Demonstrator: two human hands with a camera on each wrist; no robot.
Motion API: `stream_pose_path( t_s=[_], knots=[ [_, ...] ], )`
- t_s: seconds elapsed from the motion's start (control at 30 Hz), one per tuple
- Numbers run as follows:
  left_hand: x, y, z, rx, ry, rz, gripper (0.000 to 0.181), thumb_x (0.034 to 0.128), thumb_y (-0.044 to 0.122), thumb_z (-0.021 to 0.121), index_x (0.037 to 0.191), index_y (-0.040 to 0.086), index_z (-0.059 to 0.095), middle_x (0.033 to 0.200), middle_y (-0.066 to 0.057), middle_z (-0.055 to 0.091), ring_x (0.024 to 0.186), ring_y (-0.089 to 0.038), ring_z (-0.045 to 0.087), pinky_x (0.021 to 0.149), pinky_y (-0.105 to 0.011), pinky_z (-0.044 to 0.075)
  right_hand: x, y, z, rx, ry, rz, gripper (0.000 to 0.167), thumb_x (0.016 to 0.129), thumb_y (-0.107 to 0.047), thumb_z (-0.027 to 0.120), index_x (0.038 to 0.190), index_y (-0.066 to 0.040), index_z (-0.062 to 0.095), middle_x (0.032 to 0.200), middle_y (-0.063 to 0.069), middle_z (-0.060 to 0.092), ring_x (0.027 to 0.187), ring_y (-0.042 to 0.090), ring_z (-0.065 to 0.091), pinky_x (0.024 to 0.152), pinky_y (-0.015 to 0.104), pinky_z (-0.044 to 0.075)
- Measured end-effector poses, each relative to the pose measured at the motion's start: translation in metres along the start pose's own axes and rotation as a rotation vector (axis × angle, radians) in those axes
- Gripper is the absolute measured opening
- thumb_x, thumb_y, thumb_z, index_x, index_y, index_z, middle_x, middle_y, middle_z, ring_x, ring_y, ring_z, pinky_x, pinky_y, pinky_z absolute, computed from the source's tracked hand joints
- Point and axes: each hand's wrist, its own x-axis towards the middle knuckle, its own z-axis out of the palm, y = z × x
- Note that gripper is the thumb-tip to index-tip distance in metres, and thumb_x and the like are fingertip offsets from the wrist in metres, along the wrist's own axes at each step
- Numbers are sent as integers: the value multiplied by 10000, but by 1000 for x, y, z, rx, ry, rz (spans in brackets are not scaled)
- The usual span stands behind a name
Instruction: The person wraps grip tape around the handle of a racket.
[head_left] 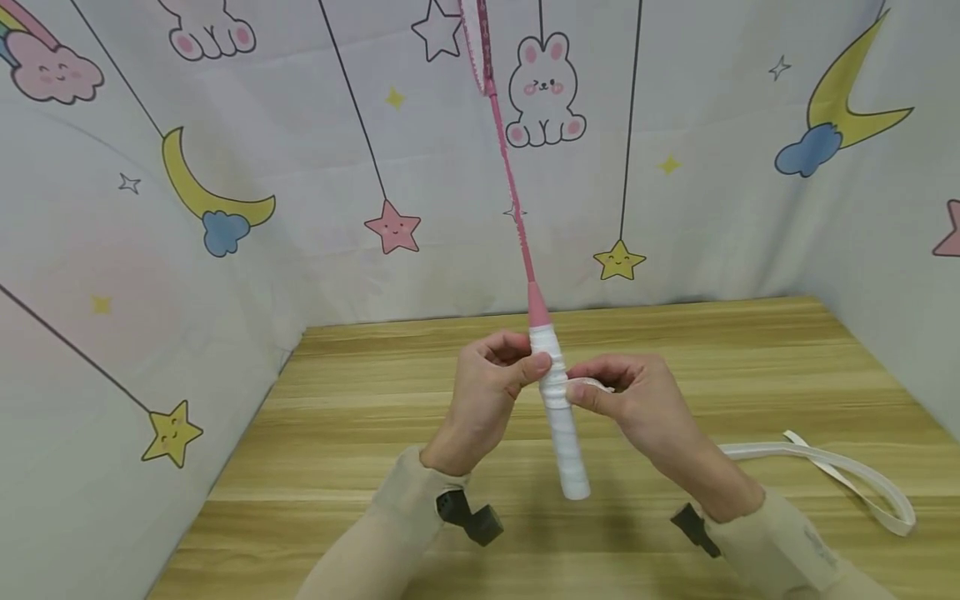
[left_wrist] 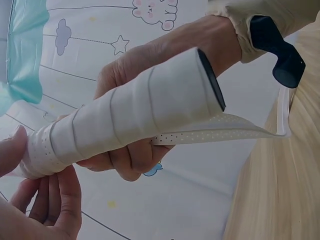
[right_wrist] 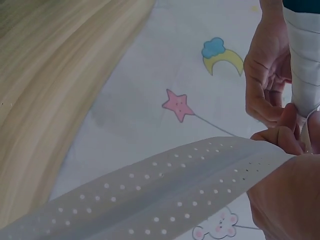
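A badminton racket with a pink shaft [head_left: 515, 200] and a white handle [head_left: 567, 450] leans above the table, its head cut off by the top of the head view. Near the handle's upper part, my left hand [head_left: 483, 396] grips it between thumb and fingers. White perforated grip tape [right_wrist: 150, 190] is wound round that part. My right hand [head_left: 652, 408] pinches the tape close beside the handle. Below the windings, the handle shows a smooth white wrap down to its butt. In the left wrist view, the dark end of the handle [left_wrist: 212, 80] faces the camera.
The loose tape tail [head_left: 862, 467] curls over the wooden table [head_left: 360, 400] on the right. A white cloth backdrop [head_left: 315, 250] printed with stars, moons and rabbits stands behind and at both sides. Each sleeve carries a dark wrist camera [head_left: 471, 518].
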Motion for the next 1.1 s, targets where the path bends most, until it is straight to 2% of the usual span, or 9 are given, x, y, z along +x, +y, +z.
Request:
stream_pose_path(
  t_s=[0.17,0.3,0.43,0.53,0.57,0.73,0.83,0.97,1.1],
  knots=[
    [-1,0,0,-69,-36,-17,280,1009,-84,658,934,162,771,923,48,734,878,-96,673,801,-204,588,4,4,-5,63,-69,59,305,1027,-211,782,1234,13,775,992,-157,818,1012,79,736,917,285,598],
    [-1,1,0,-104,-71,-34,238,1042,-47,640,997,146,772,962,37,741,897,-94,694,822,-210,601,7,10,-8,160,-126,45,117,1043,-177,756,1133,-158,828,967,-163,815,951,44,698,854,272,569],
    [-1,1,0,-111,-109,-44,249,1077,-46,570,1065,121,754,992,30,756,921,-86,712,836,-202,603,8,13,-10,248,-159,46,143,1038,-166,759,1028,-285,839,949,-158,810,910,39,657,823,261,550],
    [-1,1,-1,-117,-145,-36,84,1061,76,688,1111,114,743,1019,28,774,956,-85,726,867,-197,606,8,14,-11,283,-194,55,140,1042,-203,754,1028,-306,848,969,-160,808,917,40,640,837,261,548],
    [-1,1,-2,-117,-162,-32,108,1036,149,744,1135,105,743,1030,29,784,972,-86,734,882,-202,605,8,15,-11,290,-215,51,144,1051,-218,741,1042,-310,851,986,-155,811,921,41,639,841,261,545],
    [-1,0,-4,-100,-231,-11,710,802,478,902,1306,16,710,1084,58,808,1047,-92,754,972,-237,592,10,18,-10,308,-372,-22,236,1123,-257,612,1168,-305,839,1098,-110,843,986,37,681,880,256,539],
    [-1,0,-4,-79,-262,-1,825,798,511,885,1385,-25,664,1114,71,805,1079,-86,747,1020,-245,585,10,19,-9,342,-427,-76,263,1144,-248,572,1217,-290,821,1133,-87,847,1046,36,718,921,244,565],
    [0,1,-3,-45,-303,13,920,852,506,842,1455,-131,565,1152,83,801,1125,-83,737,1062,-248,565,7,19,-9,360,-367,-142,232,1121,-215,627,1199,-290,832,1096,-85,845,1039,44,746,939,239,605],
    [0,3,-2,62,-323,44,841,1012,440,750,1504,-188,482,1215,102,783,1160,-71,699,1083,-248,539,5,20,-9,319,-257,-190,233,1090,-165,681,1153,-314,848,1068,-106,845,1022,41,764,922,243,624]
  ],
)
